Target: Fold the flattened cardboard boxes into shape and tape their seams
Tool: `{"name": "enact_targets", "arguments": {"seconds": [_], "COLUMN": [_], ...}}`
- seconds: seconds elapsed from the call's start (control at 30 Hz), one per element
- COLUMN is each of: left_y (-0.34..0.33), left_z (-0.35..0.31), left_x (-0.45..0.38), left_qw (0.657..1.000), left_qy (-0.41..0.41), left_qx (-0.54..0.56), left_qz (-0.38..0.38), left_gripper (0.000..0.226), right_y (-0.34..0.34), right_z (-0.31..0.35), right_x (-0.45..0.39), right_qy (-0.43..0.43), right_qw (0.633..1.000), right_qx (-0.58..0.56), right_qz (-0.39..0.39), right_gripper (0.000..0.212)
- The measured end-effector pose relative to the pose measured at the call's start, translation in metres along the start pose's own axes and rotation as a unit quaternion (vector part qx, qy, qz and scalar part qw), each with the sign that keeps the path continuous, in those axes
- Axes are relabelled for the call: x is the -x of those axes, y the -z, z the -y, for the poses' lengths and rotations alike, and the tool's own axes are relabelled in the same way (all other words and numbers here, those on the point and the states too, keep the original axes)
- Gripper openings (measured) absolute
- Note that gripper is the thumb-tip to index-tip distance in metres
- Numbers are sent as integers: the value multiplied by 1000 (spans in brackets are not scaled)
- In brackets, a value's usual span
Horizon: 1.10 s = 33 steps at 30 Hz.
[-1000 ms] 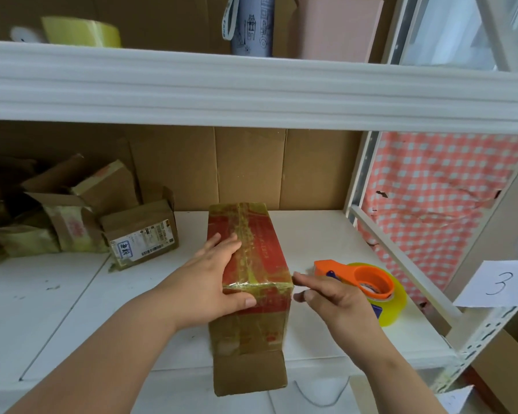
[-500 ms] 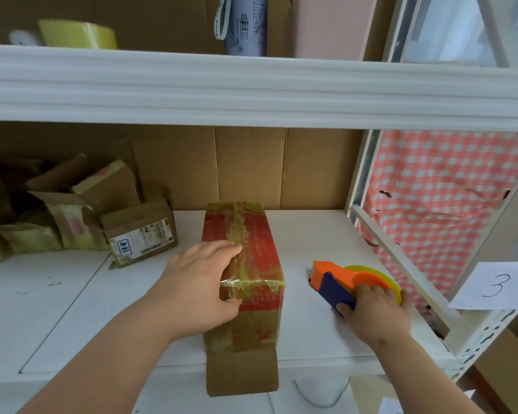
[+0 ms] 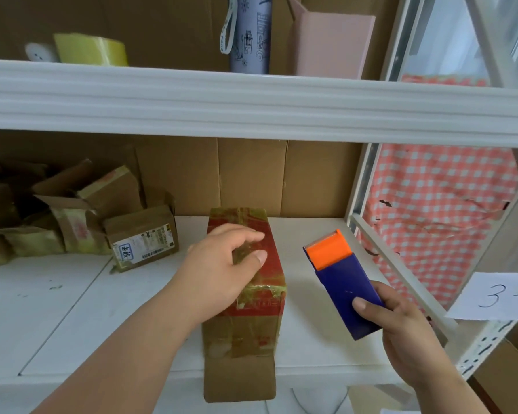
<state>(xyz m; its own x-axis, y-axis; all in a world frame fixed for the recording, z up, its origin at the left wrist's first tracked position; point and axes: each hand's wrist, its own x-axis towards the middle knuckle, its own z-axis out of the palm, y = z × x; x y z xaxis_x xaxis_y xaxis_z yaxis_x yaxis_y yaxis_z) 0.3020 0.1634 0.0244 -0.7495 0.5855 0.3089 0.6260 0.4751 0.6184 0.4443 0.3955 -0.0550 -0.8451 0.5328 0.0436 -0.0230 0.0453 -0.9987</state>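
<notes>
A long cardboard box (image 3: 263, 297) with a red printed top and old yellowish tape lies on the white shelf (image 3: 72, 309), one brown flap hanging over the front edge. My left hand (image 3: 222, 270) rests on top of the box with fingers curved over its taped seam. To the right of the box my right hand (image 3: 401, 324) grips an orange and blue tape dispenser (image 3: 341, 282), lifted off the shelf, its orange end pointing away from me.
Several taped, crumpled small boxes (image 3: 72, 222) are piled at the back left of the shelf. The upper shelf (image 3: 251, 100) overhangs, carrying a yellow tape roll (image 3: 90, 50), a printed tube (image 3: 250, 34) and a pink box (image 3: 331, 43). A white frame post (image 3: 401, 264) and a paper label (image 3: 497, 297) stand right.
My right hand moved from beside the box to the dispenser, took hold of it and lifted it off the shelf. My left hand slid farther up the box top.
</notes>
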Motion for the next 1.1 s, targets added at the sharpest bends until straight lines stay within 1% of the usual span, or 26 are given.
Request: {"name": "enact_targets", "arguments": {"seconds": [0.1, 0.2, 0.3, 0.37, 0.53, 0.63, 0.7, 0.8, 0.83, 0.93, 1.03, 1.1], "left_y": [1, 3, 5, 6, 6, 6, 6, 6, 5, 3, 3, 3], "left_z": [-11, -19, -26, -28, -32, -35, -38, -43, -44, -44, -46, -47], "left_x": [-2, -1, 0, 1, 3, 5, 5, 6, 7, 8, 10, 12], "left_qw": [999, 995, 988, 981, 972, 968, 970, 969, 969, 967, 952, 946], "left_qy": [4, 9, 33, 57, 84, 83, 82, 83, 82, 82, 93, 95], "left_qx": [46, 85, 136, 167, 188, 184, 174, 183, 179, 190, 246, 264], "left_qz": [26, 49, 68, 83, 117, 146, 148, 146, 146, 150, 160, 160], "left_gripper": [29, 26, 24, 25, 33, 23, 17, 18, 18, 22, 23, 22], "right_y": [-1, -3, -9, -14, -18, -15, -13, -8, -7, -4, -2, -3], "right_z": [5, 4, 2, 2, 7, 11, 13, 18, 20, 27, 33, 35], "right_x": [7, 10, 15, 19, 23, 23, 23, 23, 24, 25, 26, 26], "right_qy": [10, 20, 18, 12, 26, 35, 44, 64, 69, 80, 90, 90], "right_qw": [999, 998, 995, 994, 994, 995, 995, 995, 995, 994, 993, 992], "right_qx": [-33, -46, -78, -94, -80, -59, -41, -14, -6, 11, 28, 41], "right_qz": [17, 28, 53, 60, 70, 74, 77, 78, 78, 80, 77, 77], "right_gripper": [36, 60, 78, 85, 87, 86, 84, 82, 78, 56, 52, 49]}}
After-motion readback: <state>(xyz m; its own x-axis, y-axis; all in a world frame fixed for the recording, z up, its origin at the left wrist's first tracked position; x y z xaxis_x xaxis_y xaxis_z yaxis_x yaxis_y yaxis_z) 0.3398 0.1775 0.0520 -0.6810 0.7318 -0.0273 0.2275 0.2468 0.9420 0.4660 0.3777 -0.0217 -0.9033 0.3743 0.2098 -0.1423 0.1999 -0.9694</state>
